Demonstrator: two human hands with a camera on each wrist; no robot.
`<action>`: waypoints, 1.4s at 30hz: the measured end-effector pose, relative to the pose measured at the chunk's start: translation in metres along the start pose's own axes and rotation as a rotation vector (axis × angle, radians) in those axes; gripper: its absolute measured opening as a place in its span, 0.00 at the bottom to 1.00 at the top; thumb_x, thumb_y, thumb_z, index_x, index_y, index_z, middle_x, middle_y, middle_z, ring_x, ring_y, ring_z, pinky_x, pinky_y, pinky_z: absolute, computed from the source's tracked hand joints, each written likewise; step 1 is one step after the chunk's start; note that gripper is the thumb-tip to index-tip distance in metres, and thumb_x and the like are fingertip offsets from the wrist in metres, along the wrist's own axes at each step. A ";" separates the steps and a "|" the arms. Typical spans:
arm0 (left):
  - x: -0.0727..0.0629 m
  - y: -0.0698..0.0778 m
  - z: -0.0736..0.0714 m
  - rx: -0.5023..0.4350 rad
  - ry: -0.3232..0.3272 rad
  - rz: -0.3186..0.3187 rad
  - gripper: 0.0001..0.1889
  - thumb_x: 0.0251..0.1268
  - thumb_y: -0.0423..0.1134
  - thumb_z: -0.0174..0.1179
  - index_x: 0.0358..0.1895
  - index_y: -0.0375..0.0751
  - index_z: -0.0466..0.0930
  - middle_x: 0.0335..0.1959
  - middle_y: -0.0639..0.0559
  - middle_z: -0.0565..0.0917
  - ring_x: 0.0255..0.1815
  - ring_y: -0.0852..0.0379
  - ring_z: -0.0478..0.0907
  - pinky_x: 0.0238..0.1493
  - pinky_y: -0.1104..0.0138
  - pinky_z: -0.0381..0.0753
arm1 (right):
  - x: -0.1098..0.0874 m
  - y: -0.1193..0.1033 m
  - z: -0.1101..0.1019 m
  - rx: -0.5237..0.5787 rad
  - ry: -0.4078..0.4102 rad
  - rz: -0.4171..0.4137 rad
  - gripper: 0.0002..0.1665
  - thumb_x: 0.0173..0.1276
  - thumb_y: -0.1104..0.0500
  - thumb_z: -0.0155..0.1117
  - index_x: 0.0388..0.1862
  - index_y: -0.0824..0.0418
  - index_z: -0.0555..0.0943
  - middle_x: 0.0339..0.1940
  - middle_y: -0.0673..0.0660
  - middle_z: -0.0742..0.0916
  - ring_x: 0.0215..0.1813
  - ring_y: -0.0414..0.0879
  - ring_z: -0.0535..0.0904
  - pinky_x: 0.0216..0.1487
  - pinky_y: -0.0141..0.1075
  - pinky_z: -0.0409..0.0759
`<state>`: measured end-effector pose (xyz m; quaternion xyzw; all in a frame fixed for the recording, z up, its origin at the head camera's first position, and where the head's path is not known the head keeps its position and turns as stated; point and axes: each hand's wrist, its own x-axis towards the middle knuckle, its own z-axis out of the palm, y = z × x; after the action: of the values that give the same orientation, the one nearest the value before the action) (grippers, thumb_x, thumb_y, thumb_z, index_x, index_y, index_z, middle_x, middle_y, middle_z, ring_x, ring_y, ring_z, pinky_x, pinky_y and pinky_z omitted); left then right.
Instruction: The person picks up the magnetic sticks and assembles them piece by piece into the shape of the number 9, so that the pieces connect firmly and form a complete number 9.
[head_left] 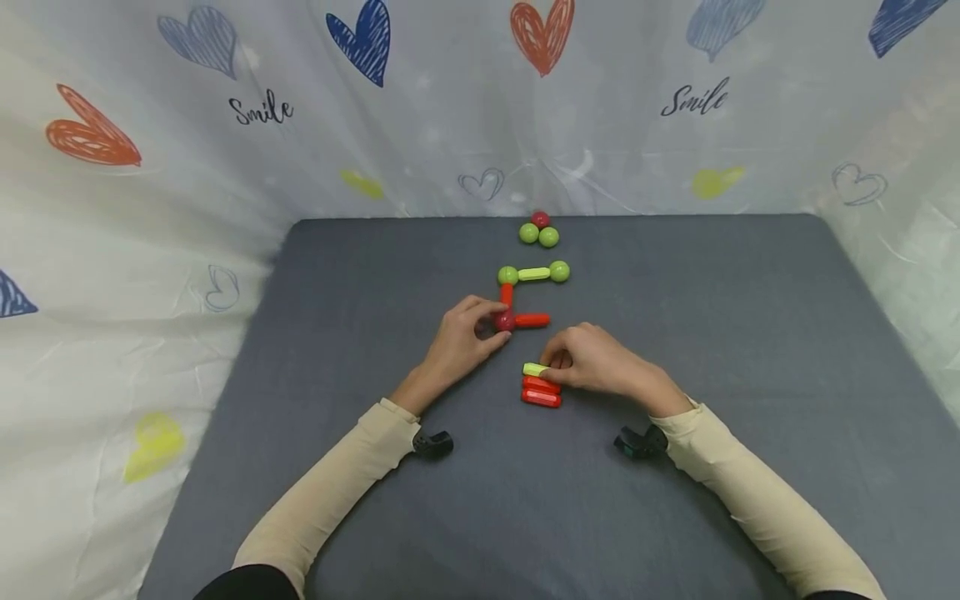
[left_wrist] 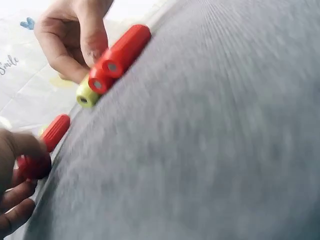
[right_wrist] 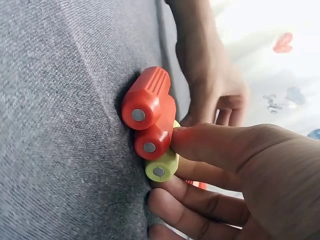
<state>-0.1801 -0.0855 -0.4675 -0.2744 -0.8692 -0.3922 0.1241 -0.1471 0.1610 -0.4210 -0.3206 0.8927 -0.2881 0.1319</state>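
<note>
My left hand point(head_left: 459, 340) pinches a red ball point(head_left: 506, 322) between thumb and fingers. From that ball one red magnetic stick point(head_left: 533, 320) points right and another point(head_left: 507, 294) runs back to a green ball point(head_left: 507, 276). A yellow-green stick point(head_left: 534, 273) links it to a second green ball point(head_left: 559, 271). Nearer the front, my right hand point(head_left: 596, 358) pinches a yellow-green magnetic stick point(right_wrist: 162, 168) lying against two red sticks point(right_wrist: 149, 143) in a row. Silver discs show on the ends of these sticks in the right wrist view.
Behind the joined pieces, a loose red ball point(head_left: 540, 219) and two green balls point(head_left: 528, 233) sit touching near the back edge of the grey table point(head_left: 675, 283). A white curtain point(head_left: 442, 125) with printed hearts hangs behind and at the sides.
</note>
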 end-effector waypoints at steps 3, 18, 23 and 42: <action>0.009 0.000 -0.008 -0.011 0.004 -0.043 0.21 0.60 0.40 0.73 0.55 0.37 0.83 0.45 0.45 0.82 0.43 0.52 0.81 0.41 0.64 0.81 | -0.001 0.002 0.001 -0.001 0.005 -0.002 0.02 0.63 0.57 0.74 0.33 0.54 0.88 0.25 0.42 0.84 0.27 0.34 0.78 0.31 0.33 0.79; 0.105 -0.019 -0.014 0.073 -0.397 -0.306 0.24 0.67 0.48 0.66 0.62 0.42 0.80 0.53 0.44 0.84 0.53 0.51 0.81 0.52 0.58 0.80 | -0.010 0.001 0.004 -0.052 0.026 -0.001 0.03 0.61 0.56 0.76 0.33 0.52 0.88 0.25 0.40 0.83 0.28 0.33 0.77 0.31 0.32 0.77; 0.112 -0.024 -0.010 0.033 -0.402 -0.300 0.16 0.68 0.43 0.66 0.56 0.45 0.86 0.54 0.47 0.85 0.53 0.51 0.81 0.52 0.58 0.79 | -0.013 0.004 0.002 -0.074 0.045 -0.003 0.03 0.61 0.57 0.76 0.31 0.52 0.88 0.24 0.40 0.82 0.28 0.34 0.76 0.30 0.33 0.76; 0.112 -0.031 -0.012 -0.031 -0.386 -0.291 0.13 0.69 0.43 0.66 0.54 0.47 0.88 0.50 0.48 0.85 0.47 0.54 0.81 0.48 0.60 0.80 | 0.020 0.054 -0.025 0.100 0.484 0.361 0.09 0.63 0.54 0.72 0.28 0.58 0.91 0.22 0.50 0.87 0.24 0.43 0.78 0.28 0.37 0.74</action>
<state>-0.2896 -0.0690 -0.4309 -0.2179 -0.9011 -0.3596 -0.1063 -0.1996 0.1933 -0.4343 -0.0718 0.9253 -0.3717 -0.0199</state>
